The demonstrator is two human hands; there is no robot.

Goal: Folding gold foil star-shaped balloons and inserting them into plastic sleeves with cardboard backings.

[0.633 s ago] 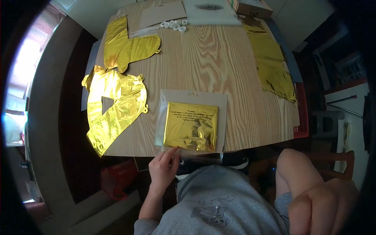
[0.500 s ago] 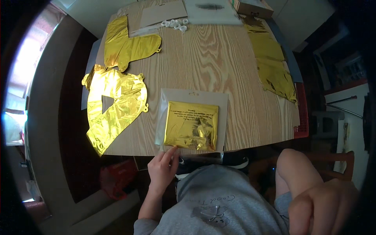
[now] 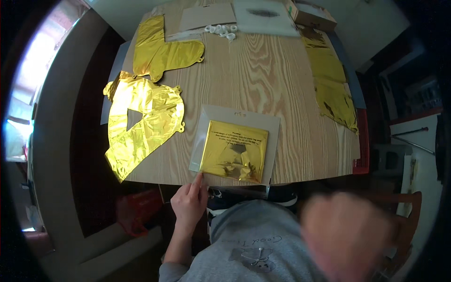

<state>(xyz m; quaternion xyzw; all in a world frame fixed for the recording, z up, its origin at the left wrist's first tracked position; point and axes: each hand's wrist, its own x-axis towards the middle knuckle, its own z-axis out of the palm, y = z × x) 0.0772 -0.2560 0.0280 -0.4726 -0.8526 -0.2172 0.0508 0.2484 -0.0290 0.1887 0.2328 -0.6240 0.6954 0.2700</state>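
A flat clear plastic package (image 3: 276, 141) with a pale backing card lies by the table's front edge, slightly turned, with a folded gold foil balloon (image 3: 235, 152) inside. My left hand (image 3: 188, 202) is at its lower left corner. The index finger reaches onto the corner and the other fingers are bent close together, seeming to pinch the edge; the thumb side is partly hidden. My right hand (image 3: 347, 235) is raised at the lower right, away from the table and smeared by motion. Its fingers cannot be made out.
Flat gold foil balloons lie at the left, one with a triangular hole (image 3: 145, 110) and one L-shaped (image 3: 164, 51). Another gold foil piece (image 3: 331, 77) runs along the right edge. Several white rings (image 3: 221, 30), a pale card (image 3: 206, 16), a translucent sheet (image 3: 268, 23) and a cardboard box (image 3: 314, 16) sit at the back.
My right hand has moved left and now blurs. My left hand stays at the package corner, and the package is turned slightly clockwise. The whole view has shifted a little.
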